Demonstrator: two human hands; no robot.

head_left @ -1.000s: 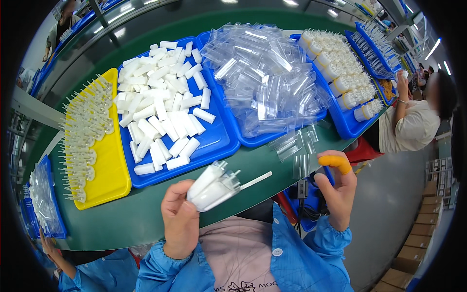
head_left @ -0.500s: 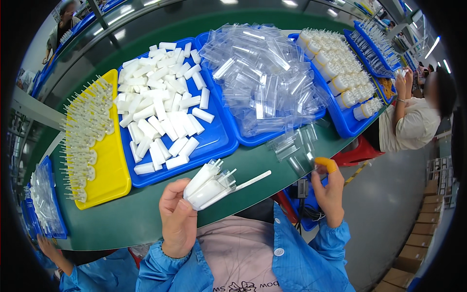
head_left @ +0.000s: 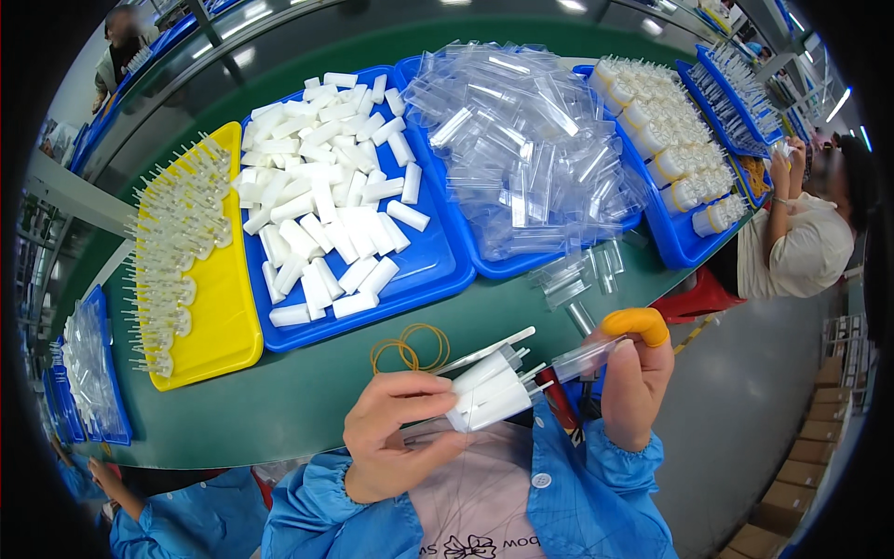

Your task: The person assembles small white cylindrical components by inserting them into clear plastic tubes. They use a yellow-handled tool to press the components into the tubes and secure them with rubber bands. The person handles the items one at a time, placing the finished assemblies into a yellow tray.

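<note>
My left hand (head_left: 396, 430) grips a bundle of white plastic tubes (head_left: 486, 389) with thin stems sticking out to the right, held above the near edge of the green table (head_left: 307, 391). My right hand (head_left: 637, 373), wearing an orange finger cot (head_left: 636, 323), holds a clear plastic sleeve (head_left: 587, 358) against the bundle's tips. Two yellow rubber bands (head_left: 410, 349) lie on the table just beyond my left hand.
A blue tray (head_left: 438, 270) of loose white tubes sits ahead, a yellow tray (head_left: 219, 326) of stemmed parts to its left, a blue tray heaped with clear sleeves (head_left: 521, 140) to its right. Several loose sleeves (head_left: 577, 275) lie near the table edge. A seated person (head_left: 801, 233) works at right.
My right hand came down and left from beside the table edge, bringing a clear sleeve to the tips of the bundle. My left hand kept the bundle nearly still.
</note>
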